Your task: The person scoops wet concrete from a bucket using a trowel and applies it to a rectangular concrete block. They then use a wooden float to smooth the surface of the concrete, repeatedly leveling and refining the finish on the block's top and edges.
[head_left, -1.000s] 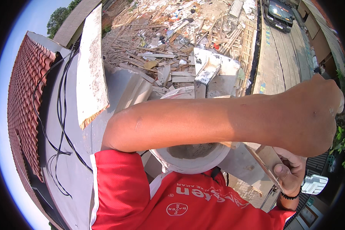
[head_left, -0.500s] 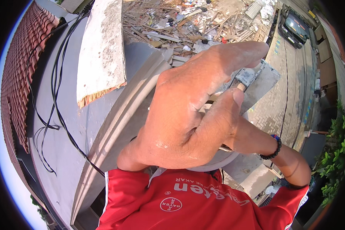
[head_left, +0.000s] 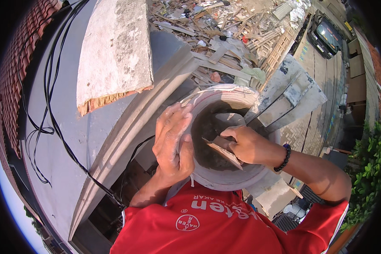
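A whitish bucket with dark grey wet mix inside sits in front of my body. My left hand, whitish with residue on its fingers, is closed on the bucket's left rim. Inside the bucket my right hand holds a thin wooden board, fingers closed on it and tilted down toward the mix. A pale grey curved piece, which I cannot make out further, lies beyond the board in the bucket. A paint-stained grey metal piece stands at the bucket's upper right.
A weathered white slab with splintered edge overhangs the grey ledge at left, where black cables run beside red roof tiles. Below lie wood debris, a paved lane, a black vehicle and plants.
My left arm, earlier raised across the view, has come down to the bucket's left rim. My right hand has moved left into the bucket with the board. The view has shifted, showing more of the bucket.
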{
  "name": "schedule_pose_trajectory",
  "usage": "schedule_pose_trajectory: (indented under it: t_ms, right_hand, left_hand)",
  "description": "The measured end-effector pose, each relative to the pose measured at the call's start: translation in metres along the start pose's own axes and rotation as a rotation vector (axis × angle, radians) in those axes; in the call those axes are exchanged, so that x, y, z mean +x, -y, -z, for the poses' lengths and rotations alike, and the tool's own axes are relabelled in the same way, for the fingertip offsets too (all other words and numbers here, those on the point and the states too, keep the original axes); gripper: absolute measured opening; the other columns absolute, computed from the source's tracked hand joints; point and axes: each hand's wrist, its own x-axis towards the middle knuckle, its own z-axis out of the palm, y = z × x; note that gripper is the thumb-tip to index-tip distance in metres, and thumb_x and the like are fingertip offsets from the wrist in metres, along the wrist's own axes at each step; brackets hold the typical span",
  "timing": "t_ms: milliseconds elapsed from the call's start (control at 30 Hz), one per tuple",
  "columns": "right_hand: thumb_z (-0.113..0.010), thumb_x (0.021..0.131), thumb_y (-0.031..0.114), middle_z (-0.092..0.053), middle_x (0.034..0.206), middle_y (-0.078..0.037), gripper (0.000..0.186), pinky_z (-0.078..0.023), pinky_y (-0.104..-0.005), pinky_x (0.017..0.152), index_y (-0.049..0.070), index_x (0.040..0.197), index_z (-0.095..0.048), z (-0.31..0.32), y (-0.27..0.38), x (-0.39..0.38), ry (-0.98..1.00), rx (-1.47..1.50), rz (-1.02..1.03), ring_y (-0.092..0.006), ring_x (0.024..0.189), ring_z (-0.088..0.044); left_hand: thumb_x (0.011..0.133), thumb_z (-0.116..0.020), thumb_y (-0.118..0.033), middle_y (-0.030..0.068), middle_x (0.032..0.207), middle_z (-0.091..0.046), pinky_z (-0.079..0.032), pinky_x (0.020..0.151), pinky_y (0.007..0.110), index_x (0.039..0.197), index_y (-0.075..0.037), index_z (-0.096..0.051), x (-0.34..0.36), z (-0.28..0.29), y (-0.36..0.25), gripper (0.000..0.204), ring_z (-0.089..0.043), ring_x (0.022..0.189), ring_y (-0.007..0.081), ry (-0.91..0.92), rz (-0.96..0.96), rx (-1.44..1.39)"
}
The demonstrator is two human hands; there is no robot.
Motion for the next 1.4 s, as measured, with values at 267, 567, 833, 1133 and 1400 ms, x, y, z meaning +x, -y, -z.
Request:
schedule_pose_trajectory:
  t_ms: [267, 567, 833, 1133, 1400]
  right_hand:
    - [-0.038, 0.092, -0.003, -0.064, 0.095, -0.019, 0.038, -0.058, -0.0326, 0.057, -0.01, 0.129, -0.046, -0.013, 0.024, 0.023, 0.135, 0.318, -0.448, -0.0231, 0.071, -0.067]
    - [-0.042, 0.095, 0.003, -0.064, 0.095, -0.017, 0.035, -0.057, -0.0303, 0.055, -0.008, 0.127, -0.048, -0.036, 0.02, 0.028, 0.084, 0.521, -0.587, -0.0198, 0.067, -0.066]
    - [-0.045, 0.097, 0.007, -0.065, 0.093, -0.013, 0.033, -0.053, -0.0256, 0.056, -0.008, 0.126, -0.051, -0.038, 0.018, 0.002, 0.037, 0.657, -0.407, -0.0127, 0.068, -0.063]
    - [-0.047, 0.097, 0.008, -0.064, 0.115, -0.009, 0.038, -0.046, -0.0282, 0.094, -0.004, 0.133, -0.05, -0.005, 0.038, -0.056, 0.005, 0.817, -0.088, -0.0135, 0.105, -0.06]
    - [-0.06, 0.093, 0.022, -0.056, 0.129, -0.021, 0.056, -0.048, -0.0368, 0.097, -0.012, 0.134, -0.043, 0.0, 0.011, -0.198, -0.63, 1.1, 0.304, -0.0252, 0.112, -0.061]
  left_hand:
    - [0.088, -0.047, 0.001, 0.0291, 0.137, -0.046, -0.03, 0.108, 0.05, 0.126, 0.005, -0.052, -0.027, -0.002, 0.013, 0.039, -0.041, 0.13, 0.0422, -0.046, 0.167, 0.048]
    - [0.088, -0.044, 0.004, 0.0285, 0.139, -0.045, -0.025, 0.112, 0.049, 0.13, 0.005, -0.048, -0.031, -0.003, 0.021, 0.042, -0.037, 0.135, 0.041, -0.073, 0.145, 0.018]
    - [0.089, -0.042, 0.003, 0.029, 0.138, -0.046, -0.024, 0.112, 0.048, 0.131, 0.007, -0.046, -0.033, -0.005, 0.024, 0.043, -0.038, 0.134, 0.0399, -0.103, 0.141, -0.015]
    - [0.093, -0.037, 0.001, 0.0285, 0.143, -0.039, -0.024, 0.113, 0.047, 0.136, 0.01, -0.038, -0.035, -0.002, 0.026, 0.044, -0.035, 0.137, 0.0353, -0.115, 0.196, -0.17]
    - [0.097, -0.038, -0.01, 0.0306, 0.131, -0.049, -0.038, 0.102, 0.047, 0.138, 0.0, -0.035, -0.003, 0.004, -0.014, 0.042, -0.049, 0.124, 0.0403, -0.142, -0.161, -0.16]
